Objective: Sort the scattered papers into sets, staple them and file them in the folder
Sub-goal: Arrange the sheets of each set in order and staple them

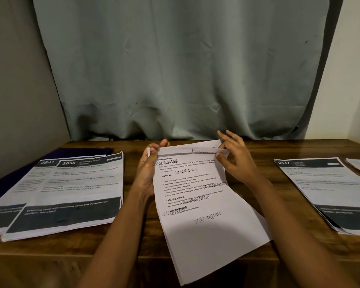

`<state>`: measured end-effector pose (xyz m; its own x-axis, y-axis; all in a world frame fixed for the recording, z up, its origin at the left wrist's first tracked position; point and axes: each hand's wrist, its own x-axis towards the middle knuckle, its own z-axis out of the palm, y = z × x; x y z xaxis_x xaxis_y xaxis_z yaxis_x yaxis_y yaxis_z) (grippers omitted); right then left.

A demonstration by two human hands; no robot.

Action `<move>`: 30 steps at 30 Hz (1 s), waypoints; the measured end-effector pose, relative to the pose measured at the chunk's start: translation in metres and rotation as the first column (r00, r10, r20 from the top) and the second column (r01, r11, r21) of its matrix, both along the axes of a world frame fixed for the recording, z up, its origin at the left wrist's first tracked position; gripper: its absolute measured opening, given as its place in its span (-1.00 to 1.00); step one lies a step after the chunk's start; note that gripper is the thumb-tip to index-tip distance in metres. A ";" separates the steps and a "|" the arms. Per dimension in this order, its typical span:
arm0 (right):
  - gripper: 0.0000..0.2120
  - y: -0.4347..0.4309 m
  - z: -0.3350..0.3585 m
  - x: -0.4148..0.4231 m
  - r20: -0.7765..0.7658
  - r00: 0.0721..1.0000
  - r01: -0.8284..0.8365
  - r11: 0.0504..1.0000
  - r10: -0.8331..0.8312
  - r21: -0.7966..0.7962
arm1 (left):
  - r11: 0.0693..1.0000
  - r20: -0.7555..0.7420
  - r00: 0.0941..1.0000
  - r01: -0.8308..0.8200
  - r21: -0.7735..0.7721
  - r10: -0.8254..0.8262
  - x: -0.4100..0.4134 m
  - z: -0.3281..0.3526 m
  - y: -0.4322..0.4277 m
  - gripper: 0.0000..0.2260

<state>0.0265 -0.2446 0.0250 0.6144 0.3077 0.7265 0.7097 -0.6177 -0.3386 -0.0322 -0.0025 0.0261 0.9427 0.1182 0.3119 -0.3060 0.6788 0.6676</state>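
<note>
Both hands are closed on the top edge of one set of sheets (pixel 197 196), held at the middle of the counter (pixel 264 150) with its lower part lying on the wood. Behind, a grey-green curtain (pixel 175 69) is hung across the wall. Two overlapping piles of printed sheets (pixel 71 194) are laid at the left, headed 3638 and 2641, and a third pile (pixel 328 190), headed 2437, is laid at the right, well apart from the held set. A dark purple thing (pixel 87 151) is seen under the far end of the left piles; whether it is the folder cannot be told, and no stapler is in view. The step in hand is judged to be squaring this set before stapling. It would be done well if the top edges were brought flush, the corners matched, and the curled-over top strip flattened, so that every sheet would be caught by the staple. The left hand (pixel 148 173) is set palm inward at the top left corner, thumb laid over the edge and fingers curled behind. The right hand (pixel 236 161) pinches the top right edge between thumb and forefinger, the other fingers being spread and raised clear of the paper.
</note>
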 end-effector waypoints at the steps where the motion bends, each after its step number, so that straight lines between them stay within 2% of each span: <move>1: -0.66 -0.001 -0.001 0.001 -0.019 1.000 0.010 1.000 -0.010 -0.016 | 1.000 -0.003 1.000 -0.003 0.003 0.003 0.000 0.000 0.000 -0.83; 5: -0.56 -0.004 -0.004 0.004 -0.033 0.999 0.030 0.999 -0.031 -0.025 | 1.000 -0.004 1.000 0.001 -0.017 -0.001 0.002 -0.001 0.001 -0.85; 12: -0.77 -0.004 0.000 -0.007 0.184 0.983 -0.026 0.999 0.018 0.042 | 1.000 -0.003 1.000 -0.009 -0.024 0.009 0.004 -0.002 0.003 -0.83; 14: -0.78 -0.002 0.002 -0.013 0.200 0.980 -0.027 0.998 0.014 0.065 | 1.000 -0.008 1.000 -0.015 -0.025 0.015 0.004 -0.002 0.002 -0.83; 17: -0.66 0.002 0.005 -0.024 0.002 0.998 -0.069 0.983 0.070 0.169 | 1.000 -0.006 1.000 -0.013 -0.026 0.013 0.004 -0.002 0.003 -0.82; 19: -0.60 0.002 0.007 -0.030 -0.114 0.985 -0.107 0.978 0.129 0.180 | 1.000 -0.010 1.000 -0.012 -0.024 0.012 0.004 -0.002 0.003 -0.82; 23: -0.71 0.000 0.007 -0.041 -0.207 0.953 -0.213 0.975 0.220 0.058 | 0.999 -0.023 0.999 -0.027 -0.020 0.026 0.005 -0.004 0.003 -0.83; 26: -0.78 0.003 0.007 -0.051 -0.311 0.904 -0.284 0.956 0.292 0.073 | 0.999 -0.030 0.999 -0.031 -0.036 0.029 0.006 -0.005 0.003 -0.83; 30: -0.78 0.005 0.010 -0.056 -0.403 0.837 -0.362 0.927 0.371 0.102 | 0.998 -0.025 1.000 -0.017 -0.065 0.015 0.006 -0.005 0.003 -0.83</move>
